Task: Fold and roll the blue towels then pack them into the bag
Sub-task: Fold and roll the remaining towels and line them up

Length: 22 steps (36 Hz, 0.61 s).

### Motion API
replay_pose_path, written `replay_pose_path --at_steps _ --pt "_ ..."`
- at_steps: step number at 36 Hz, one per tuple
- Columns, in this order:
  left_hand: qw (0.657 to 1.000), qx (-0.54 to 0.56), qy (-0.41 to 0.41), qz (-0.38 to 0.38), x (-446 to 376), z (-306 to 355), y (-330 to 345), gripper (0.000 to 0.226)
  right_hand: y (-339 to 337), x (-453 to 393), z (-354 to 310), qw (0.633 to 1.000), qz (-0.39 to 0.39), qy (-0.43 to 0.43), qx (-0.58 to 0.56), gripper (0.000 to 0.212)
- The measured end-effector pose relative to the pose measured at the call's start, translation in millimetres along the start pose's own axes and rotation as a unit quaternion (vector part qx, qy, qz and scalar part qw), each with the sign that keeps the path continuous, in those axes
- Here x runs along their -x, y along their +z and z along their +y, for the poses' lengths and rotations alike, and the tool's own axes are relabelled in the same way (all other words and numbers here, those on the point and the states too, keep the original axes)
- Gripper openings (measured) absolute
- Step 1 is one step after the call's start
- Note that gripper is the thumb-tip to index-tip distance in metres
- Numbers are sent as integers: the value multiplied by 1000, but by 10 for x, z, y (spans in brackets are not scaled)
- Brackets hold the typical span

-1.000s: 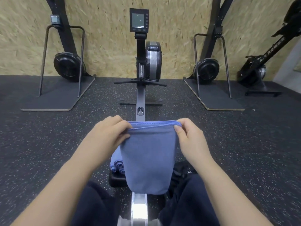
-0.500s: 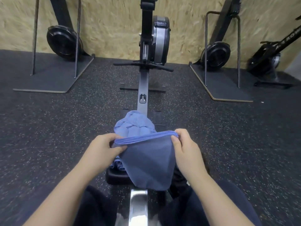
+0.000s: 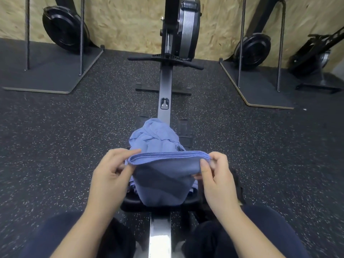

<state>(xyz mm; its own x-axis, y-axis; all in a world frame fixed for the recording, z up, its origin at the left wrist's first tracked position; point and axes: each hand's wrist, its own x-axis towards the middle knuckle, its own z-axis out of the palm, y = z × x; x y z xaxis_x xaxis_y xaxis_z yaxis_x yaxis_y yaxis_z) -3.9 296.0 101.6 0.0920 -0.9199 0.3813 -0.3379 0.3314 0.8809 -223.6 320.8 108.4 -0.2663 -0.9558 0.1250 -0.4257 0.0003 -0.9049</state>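
A folded blue towel (image 3: pixel 163 181) hangs between my hands over the rowing machine's black seat (image 3: pixel 130 202). My left hand (image 3: pixel 109 175) pinches its top left corner and my right hand (image 3: pixel 216 177) pinches its top right corner, with the doubled edge stretched level between them. Behind it a crumpled heap of blue towels (image 3: pixel 155 137) lies on the rail. A bit of rolled blue towel (image 3: pixel 133 186) peeks out at the left under the held one. A dark shape (image 3: pixel 236 183) beside my right hand is mostly hidden; I cannot tell whether it is the bag.
I sit astride the rowing machine's rail (image 3: pixel 164 86), my knees in dark trousers either side. Its flywheel (image 3: pixel 186 27) stands ahead against the chipboard wall. Two machines on flat boards (image 3: pixel 46 79) (image 3: pixel 260 90) flank it on speckled black rubber floor.
Both hands have lowered the towel toward the seat, keeping hold of its top corners. The view tilted down, revealing the crumpled heap behind.
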Motion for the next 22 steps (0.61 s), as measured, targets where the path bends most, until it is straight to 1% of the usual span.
replay_pose_path --at_steps 1,2,4,5,7,9,11,13,16,20,22 --pt "1000 6 -2 10 -7 5 -11 40 -1 -19 -20 1000 -8 -3 -13 15" --pt "1000 17 -10 17 -16 28 -21 41 1 -36 -35 999 -23 -3 -33 19" --pt "998 41 -31 31 -44 96 -35 32 16 -71 -67 995 -58 -3 -78 32" --pt "997 54 -43 39 -61 125 -37 29 29 -89 -83 995 -66 -8 -81 36" --pt "994 76 -59 42 -103 160 -39 27 57 -131 -112 997 -52 -31 -45 33" --pt "993 89 -63 42 -166 167 -39 30 92 -187 -135 998 -24 -44 -25 26" --pt "993 93 -62 41 -234 171 -48 38 130 -246 -170 998 -10 -44 -46 22" --pt "993 92 -63 48 -302 164 -60 39 163 -308 -216 997 1 -51 -60 22" --pt "993 90 -56 57 -416 156 -83 32 208 -419 -296 995 16 -59 -84 23" --pt "993 86 -59 61 -571 100 -94 31 306 -574 -373 993 22 -54 -106 18" --pt "992 89 -68 57 -651 52 -86 26 363 -653 -361 993 23 -51 -99 15"
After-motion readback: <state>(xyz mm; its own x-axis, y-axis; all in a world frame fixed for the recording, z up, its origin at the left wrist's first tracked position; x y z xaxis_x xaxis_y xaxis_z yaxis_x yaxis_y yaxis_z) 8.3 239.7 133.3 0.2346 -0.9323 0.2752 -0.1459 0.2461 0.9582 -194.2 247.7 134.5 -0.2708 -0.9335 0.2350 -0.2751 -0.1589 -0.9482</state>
